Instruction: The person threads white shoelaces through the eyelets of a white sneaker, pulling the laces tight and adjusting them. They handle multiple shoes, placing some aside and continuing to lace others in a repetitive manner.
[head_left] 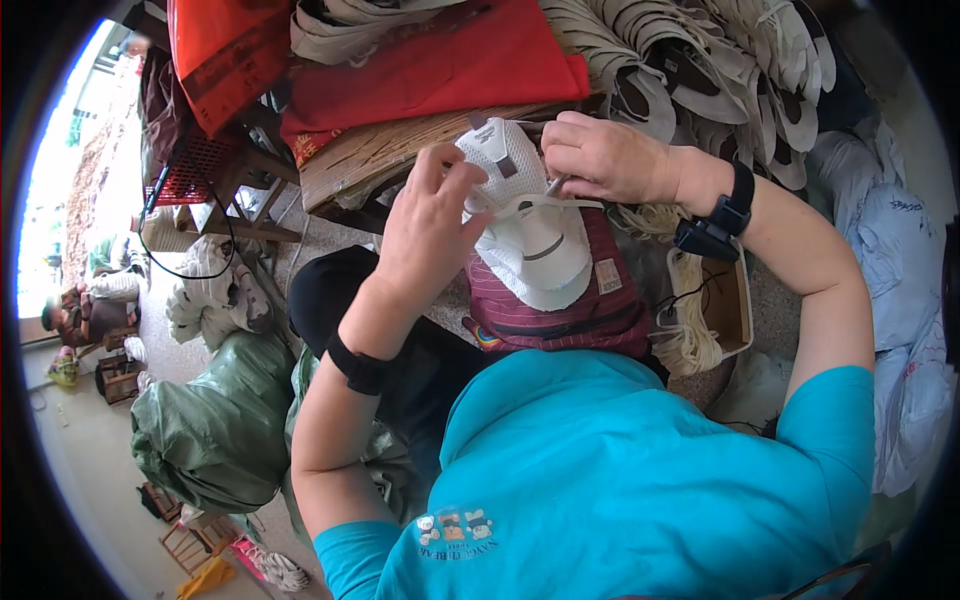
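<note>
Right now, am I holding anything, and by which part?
Apparently a white shoe: your left hand is at its left side, your right hand at its right; the exact fingertip grips are hidden.

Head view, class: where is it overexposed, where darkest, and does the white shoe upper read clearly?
Head view: upper left edge blown out white; corners black beyond the lens circle; shoe upper, between left hand and right hand, fairly sharp.

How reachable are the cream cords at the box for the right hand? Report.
Likely yes: only a thin black cord visibly crosses the cream cords, though the right hand is busy at the white shoe.
</note>
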